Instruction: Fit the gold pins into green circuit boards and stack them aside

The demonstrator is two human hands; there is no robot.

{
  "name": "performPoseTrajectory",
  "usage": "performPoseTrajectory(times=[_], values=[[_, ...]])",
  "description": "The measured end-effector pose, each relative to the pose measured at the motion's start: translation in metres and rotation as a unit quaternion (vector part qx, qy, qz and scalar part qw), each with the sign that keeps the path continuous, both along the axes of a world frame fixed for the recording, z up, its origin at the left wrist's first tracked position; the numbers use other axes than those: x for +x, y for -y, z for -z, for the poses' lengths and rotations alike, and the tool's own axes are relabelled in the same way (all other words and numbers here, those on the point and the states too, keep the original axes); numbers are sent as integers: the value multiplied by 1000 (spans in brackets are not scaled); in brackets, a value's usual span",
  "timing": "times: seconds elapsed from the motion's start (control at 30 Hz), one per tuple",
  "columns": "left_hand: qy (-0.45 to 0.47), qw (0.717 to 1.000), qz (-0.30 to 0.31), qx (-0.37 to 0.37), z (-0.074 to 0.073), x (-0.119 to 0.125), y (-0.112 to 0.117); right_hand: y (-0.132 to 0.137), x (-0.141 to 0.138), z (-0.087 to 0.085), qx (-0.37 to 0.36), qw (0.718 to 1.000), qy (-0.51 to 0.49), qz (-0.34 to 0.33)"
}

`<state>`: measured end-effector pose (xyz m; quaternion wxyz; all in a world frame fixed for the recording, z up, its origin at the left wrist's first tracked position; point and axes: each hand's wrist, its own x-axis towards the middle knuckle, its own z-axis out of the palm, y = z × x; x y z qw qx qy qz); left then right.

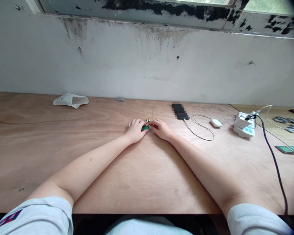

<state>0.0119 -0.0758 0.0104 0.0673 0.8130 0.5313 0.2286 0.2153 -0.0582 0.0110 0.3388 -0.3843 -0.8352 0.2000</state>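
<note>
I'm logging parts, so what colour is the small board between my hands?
The small board is green, seen best in the head view.

Green piece point(145, 128), brown wood-grained table point(149, 179), black cable point(274, 158), pale sleeves point(49, 213), dark-stained whitish wall point(127, 65).

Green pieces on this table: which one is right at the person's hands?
The small green piece at mid-view, between the left hand and the right hand. The other green pieces lie near the view's right edge, away from both hands.

Board point(145, 128) (apparently) between the two hands point(135, 131) point(162, 130)
</note>
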Motion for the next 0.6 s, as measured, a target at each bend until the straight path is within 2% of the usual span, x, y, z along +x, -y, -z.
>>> performPoseTrajectory(times=[0.4,0.6], values=[[19,1000,-6,6,-2,2,3,-3,1,7,-10,999,-42,8],[11,1000,-8,-13,-3,2,2,-2,1,7,7,999,-37,-7]])
